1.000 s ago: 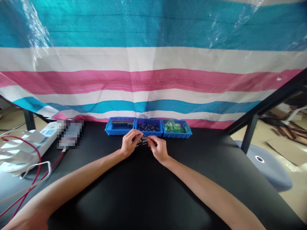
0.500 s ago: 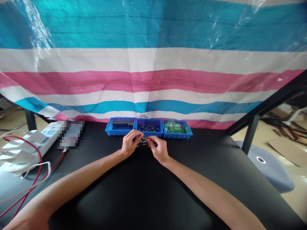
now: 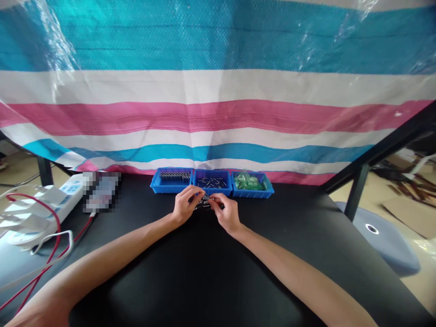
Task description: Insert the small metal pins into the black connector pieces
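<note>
My left hand (image 3: 185, 204) is closed in a pinch, with its fingertips on something too small to make out. Facing it, my right hand (image 3: 225, 211) pinches a small grey cylindrical metal part (image 3: 205, 198). The fingertips of both hands almost meet. Several dark slim metal pieces (image 3: 203, 205) lie on the black table just under the fingers, partly hidden by them. Beyond the hands stand three blue bins: the left bin (image 3: 170, 187) has rows of small metal cylinders, the middle bin (image 3: 223, 191) loose thin metal pins, the right bin (image 3: 254, 193) green-tinted plastic packets.
A white power strip (image 3: 73, 190) with plugs, red and white cables (image 3: 56, 222) and a blurred-out device (image 3: 102, 193) occupy the table's left side. A striped tarp (image 3: 218, 113) hangs behind the bins. Past the right edge are a black frame bar (image 3: 356, 190) and a grey stool (image 3: 384, 240).
Both hands stay nearly in place, still pinching close together. The grey part between the fingertips shows slightly more clearly. The whole view has shifted a little.
</note>
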Demonstrator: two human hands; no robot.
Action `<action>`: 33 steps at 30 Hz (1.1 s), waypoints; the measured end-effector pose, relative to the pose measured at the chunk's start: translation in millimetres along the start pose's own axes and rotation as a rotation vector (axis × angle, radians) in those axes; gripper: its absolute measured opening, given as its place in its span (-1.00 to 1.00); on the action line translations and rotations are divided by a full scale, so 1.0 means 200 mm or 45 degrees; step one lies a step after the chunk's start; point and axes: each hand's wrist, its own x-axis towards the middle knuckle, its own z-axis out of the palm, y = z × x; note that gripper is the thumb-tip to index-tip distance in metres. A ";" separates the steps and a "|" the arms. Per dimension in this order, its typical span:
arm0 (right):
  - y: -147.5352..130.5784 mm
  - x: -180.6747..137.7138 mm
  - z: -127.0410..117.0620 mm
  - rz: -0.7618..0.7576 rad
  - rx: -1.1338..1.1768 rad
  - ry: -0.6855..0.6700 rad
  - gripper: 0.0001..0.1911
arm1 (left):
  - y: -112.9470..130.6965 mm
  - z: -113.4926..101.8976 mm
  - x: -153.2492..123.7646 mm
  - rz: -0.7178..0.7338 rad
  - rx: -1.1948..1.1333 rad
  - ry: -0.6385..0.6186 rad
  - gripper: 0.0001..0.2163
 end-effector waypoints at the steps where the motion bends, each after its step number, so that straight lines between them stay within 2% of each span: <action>1: 0.00 0.00 0.00 0.004 0.003 0.001 -0.82 | 0.00 0.00 0.00 -0.002 -0.001 -0.004 -0.90; 33: 0.01 0.00 0.00 0.011 -0.004 0.008 -0.84 | 0.00 -0.01 0.00 -0.008 -0.023 -0.035 -0.94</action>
